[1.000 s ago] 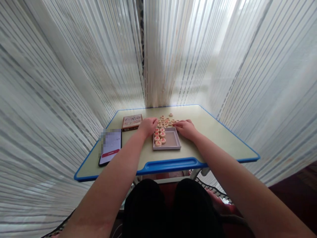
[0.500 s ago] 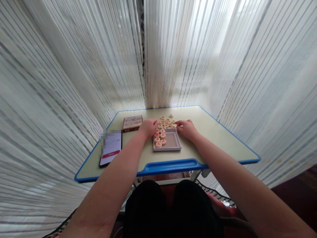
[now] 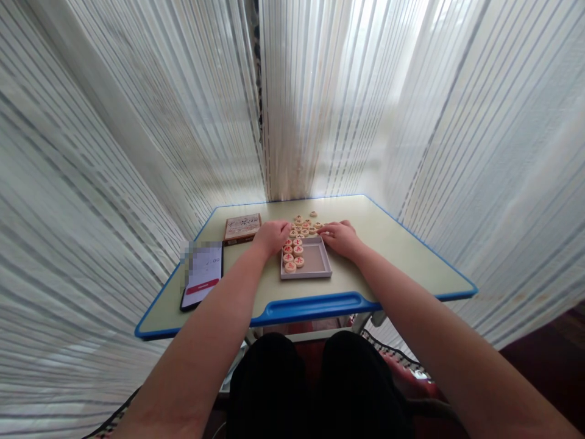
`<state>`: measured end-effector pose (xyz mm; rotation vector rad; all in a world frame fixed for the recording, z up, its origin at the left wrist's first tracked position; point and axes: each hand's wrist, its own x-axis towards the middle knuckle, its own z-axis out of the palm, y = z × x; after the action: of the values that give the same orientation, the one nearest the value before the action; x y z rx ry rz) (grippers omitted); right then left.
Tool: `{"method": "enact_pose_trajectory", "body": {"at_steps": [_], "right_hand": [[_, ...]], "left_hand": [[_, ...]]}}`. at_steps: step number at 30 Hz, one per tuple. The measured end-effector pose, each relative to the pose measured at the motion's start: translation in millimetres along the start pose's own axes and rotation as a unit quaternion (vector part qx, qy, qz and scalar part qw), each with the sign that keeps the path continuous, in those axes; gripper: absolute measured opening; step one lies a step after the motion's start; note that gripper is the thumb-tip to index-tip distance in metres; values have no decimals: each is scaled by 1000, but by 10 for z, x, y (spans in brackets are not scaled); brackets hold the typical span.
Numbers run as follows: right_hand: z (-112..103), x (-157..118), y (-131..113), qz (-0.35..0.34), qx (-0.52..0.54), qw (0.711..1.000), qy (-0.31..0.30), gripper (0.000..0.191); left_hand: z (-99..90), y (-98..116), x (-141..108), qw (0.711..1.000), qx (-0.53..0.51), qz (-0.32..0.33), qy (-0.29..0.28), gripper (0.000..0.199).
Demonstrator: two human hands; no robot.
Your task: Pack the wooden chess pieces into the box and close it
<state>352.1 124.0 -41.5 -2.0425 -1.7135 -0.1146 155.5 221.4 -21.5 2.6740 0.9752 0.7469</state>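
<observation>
A shallow open box (image 3: 306,275) holds several round wooden pieces with red characters, in two columns along its left side; one such piece (image 3: 298,261) lies in the right column. Behind the box is a loose cluster of more pieces (image 3: 306,224). My left hand (image 3: 275,235) is closed at the box's back left corner, and what its fingers hold, if anything, is hidden. My right hand (image 3: 339,236) rests at the right edge of the cluster, palm down, its fingers reaching left against the pieces.
A patterned box lid (image 3: 242,227) lies at the back left of the pale table (image 3: 402,262). Nearer on the left is a phone (image 3: 202,274) with a lit screen. A blue rim (image 3: 315,304) edges the table, and striped curtains surround it.
My right hand has shifted slightly left with its fingers at the cluster's right edge, where the pieces sit closer together. The whole view has also shifted a little.
</observation>
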Motion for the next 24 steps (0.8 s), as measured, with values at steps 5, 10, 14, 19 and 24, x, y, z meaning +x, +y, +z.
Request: {"method": "enact_pose_trajectory", "body": {"at_steps": [5, 10, 14, 19, 24], "right_hand": [[-15, -1, -1, 32, 24, 999, 21, 24], [-50, -41, -58, -9, 150, 983, 100, 40], [-76, -82, -156, -103, 185, 970, 120, 36], [-101, -151, -264, -179, 171, 955, 166, 33], [-142, -216, -316, -211, 157, 945, 193, 24]], "left_hand": [[-39, 48, -18, 1000, 21, 10, 4, 39], [-59, 113, -33, 999, -22, 29, 28, 38], [-38, 114, -28, 997, -72, 6, 31, 33], [-84, 174, -33, 993, -93, 51, 44, 29], [-97, 280, -49, 976, -207, 61, -4, 34]]}}
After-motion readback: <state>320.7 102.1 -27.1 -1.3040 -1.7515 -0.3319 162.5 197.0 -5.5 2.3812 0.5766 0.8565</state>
